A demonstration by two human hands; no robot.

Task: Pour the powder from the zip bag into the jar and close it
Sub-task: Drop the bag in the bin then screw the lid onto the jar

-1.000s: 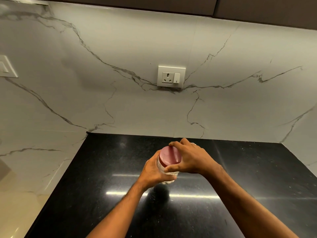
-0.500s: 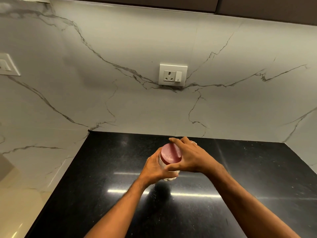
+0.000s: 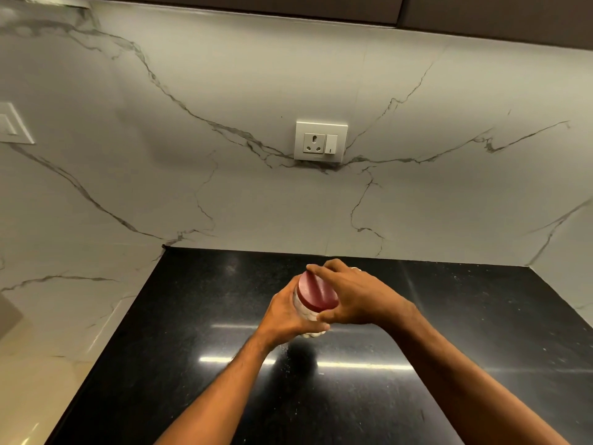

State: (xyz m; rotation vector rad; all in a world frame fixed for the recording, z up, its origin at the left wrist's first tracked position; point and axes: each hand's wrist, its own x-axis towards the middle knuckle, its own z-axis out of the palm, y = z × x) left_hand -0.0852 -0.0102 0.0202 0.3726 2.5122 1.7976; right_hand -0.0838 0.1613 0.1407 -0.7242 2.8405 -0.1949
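A small clear jar [image 3: 303,311] with pale powder inside is held above the black countertop [image 3: 449,316], tilted with its top toward me. My left hand [image 3: 284,317] grips the jar's body from the left. A dark red lid [image 3: 316,292] sits on the jar's mouth. My right hand [image 3: 356,295] wraps round the lid, fingers over its far rim and thumb at its near edge. The zip bag is not in view.
A marble backsplash rises behind the counter with a white socket and switch plate [image 3: 321,141]. Another switch plate [image 3: 12,123] is on the left wall. The counter's left edge [image 3: 106,345] drops to a pale surface. Dark cabinets run along the top.
My right hand has turned a little on the lid, its fingers sliding further over the far rim. The jar stays held in the same spot.
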